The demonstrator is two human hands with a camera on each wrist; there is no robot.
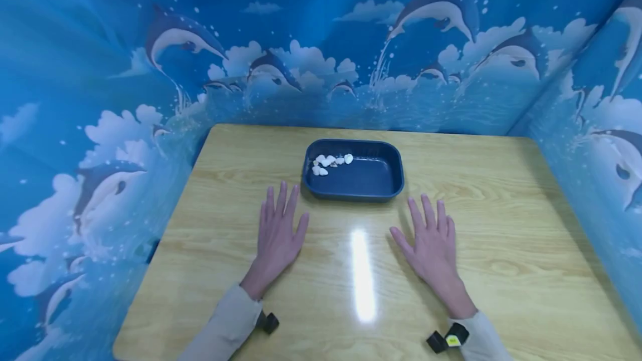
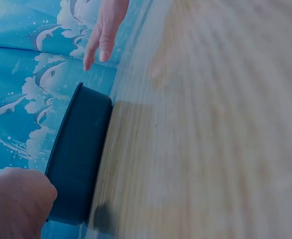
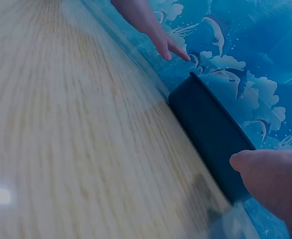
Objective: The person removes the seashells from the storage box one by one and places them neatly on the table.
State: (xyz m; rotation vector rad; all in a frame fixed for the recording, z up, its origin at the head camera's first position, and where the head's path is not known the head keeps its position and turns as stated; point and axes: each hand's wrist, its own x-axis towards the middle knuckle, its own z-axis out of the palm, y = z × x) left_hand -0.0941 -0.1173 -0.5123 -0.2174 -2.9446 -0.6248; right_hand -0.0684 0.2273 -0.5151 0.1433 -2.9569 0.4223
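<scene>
A dark blue rectangular tray (image 1: 361, 185) with raised walls stands on the wooden table, toward its far side. Several small white stones (image 1: 329, 161) lie in the tray's left part. My left hand (image 1: 278, 238) is held palm down at the tray's front left, fingers straight and spread, holding nothing. On the other side my right hand (image 1: 432, 249) is likewise spread, its fingertips just short of the tray's front right corner. Both wrist views show the tray's outer wall (image 2: 81, 154) and the opposite hand beyond it; the stones are hidden there by the wall.
The light wooden table (image 1: 241, 171) carries a bright glare streak in the middle. Blue dolphin-print cloth (image 1: 301, 71) hangs behind the table and along both sides. Small black devices (image 1: 271, 323) sit at both wrists, beside grey sleeves (image 1: 225, 322).
</scene>
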